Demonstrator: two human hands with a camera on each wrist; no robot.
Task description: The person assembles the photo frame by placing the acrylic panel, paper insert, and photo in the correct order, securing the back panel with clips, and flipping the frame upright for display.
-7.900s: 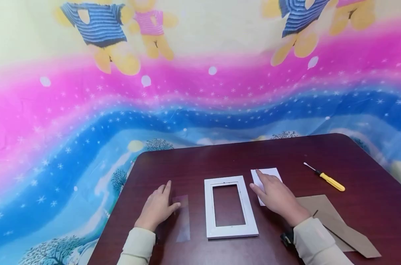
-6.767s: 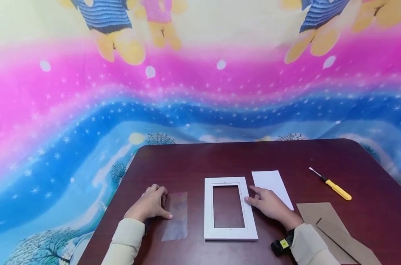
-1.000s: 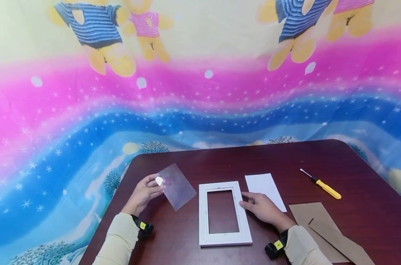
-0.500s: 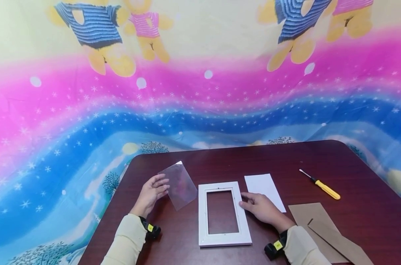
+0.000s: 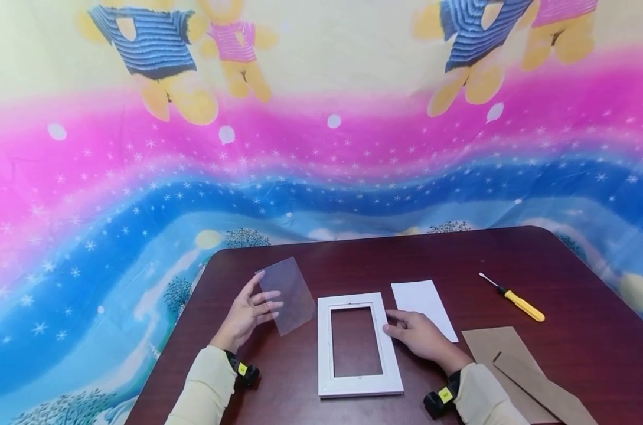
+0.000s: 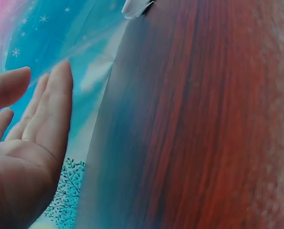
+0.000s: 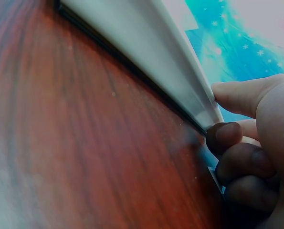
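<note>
My left hand (image 5: 248,310) holds a clear plastic sheet (image 5: 294,298) tilted above the table, left of the frame. The sheet lies between thumb and fingers; the fingers show through it, spread apart. In the left wrist view the sheet is barely visible as a faint streak by the fingertips (image 6: 61,71). A white picture frame (image 5: 329,348) lies flat with its opening bare to the table. At its right side my right hand (image 5: 424,335) pinches the edge, thumb on the rim and the other fingers curled beside it, as the right wrist view shows.
A white paper card (image 5: 419,298) lies behind my right hand. Farther right is a yellow-handled screwdriver (image 5: 520,304). A brown backing board (image 5: 499,348) with a stand leg rests near my right sleeve. The dark wooden table (image 5: 353,260) ends at a printed cloth backdrop.
The plastic sheet, earlier flat on the table, is now raised in my left hand, whose fingers have shifted and spread on it. My right hand moved from the white card to the frame's edge.
</note>
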